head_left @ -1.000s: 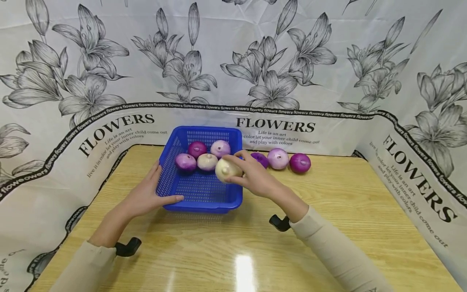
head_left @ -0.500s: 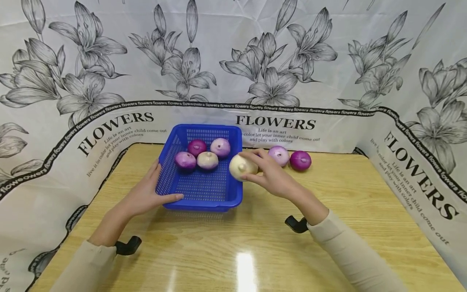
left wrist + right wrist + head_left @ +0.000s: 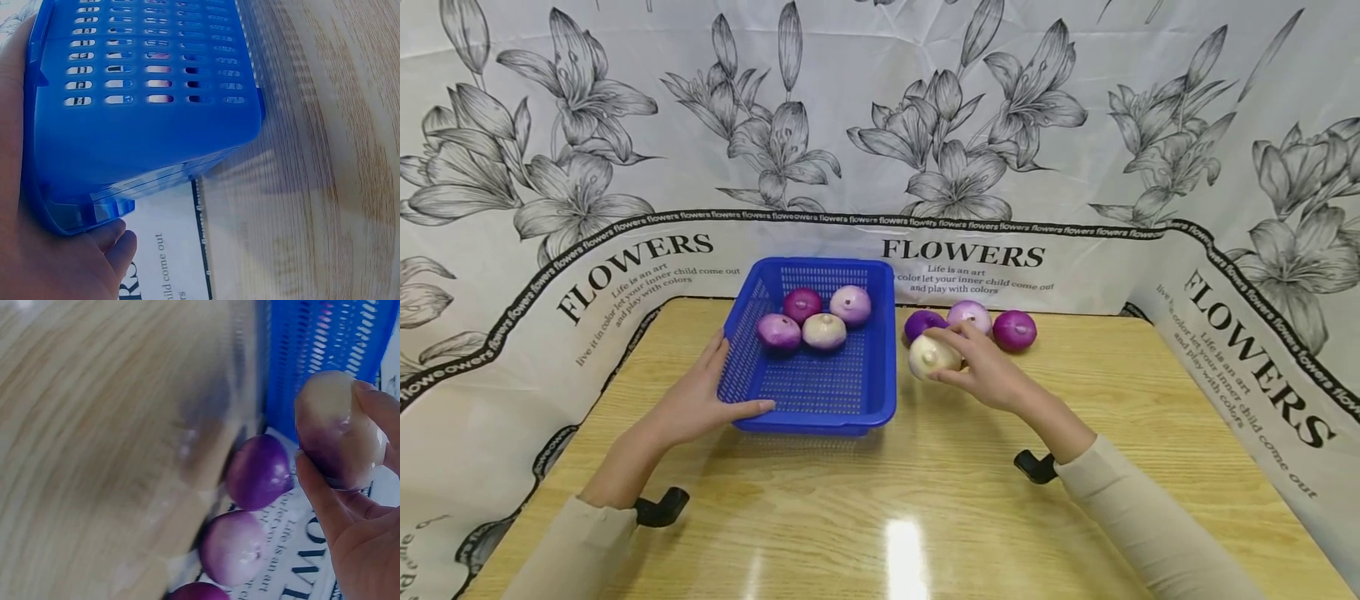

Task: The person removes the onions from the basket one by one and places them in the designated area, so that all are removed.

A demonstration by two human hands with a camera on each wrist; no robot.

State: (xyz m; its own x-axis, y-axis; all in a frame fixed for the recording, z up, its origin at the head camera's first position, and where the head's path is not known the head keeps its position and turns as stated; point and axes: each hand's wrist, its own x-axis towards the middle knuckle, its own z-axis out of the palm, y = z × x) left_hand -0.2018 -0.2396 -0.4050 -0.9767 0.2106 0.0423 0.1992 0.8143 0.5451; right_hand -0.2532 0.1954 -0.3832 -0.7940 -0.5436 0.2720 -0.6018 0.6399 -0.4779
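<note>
Two beige sleeves [image 3: 571, 546] reached over the wood-grain table [image 3: 820, 517], a black bracket [image 3: 662, 507] at each wrist. The left hand [image 3: 696, 402] gripped the blue plastic basket [image 3: 820, 423] at its near left corner, thumb over the front rim. The right hand [image 3: 988, 368] held a cream-and-purple onion [image 3: 932, 358] between thumb and fingers, just outside the basket's right wall. Inside, a mottled purple onion [image 3: 778, 333] and a whitish onion [image 3: 824, 332] sat before a deep magenta onion [image 3: 802, 305] and a pale lilac onion [image 3: 850, 306]. Past the held one, a dark violet onion [image 3: 922, 322], a pinkish-lilac onion [image 3: 970, 314] and a reddish-purple onion [image 3: 1015, 332] made a row. Behind hung white cloth [image 3: 865, 187] printed with lilies.
</note>
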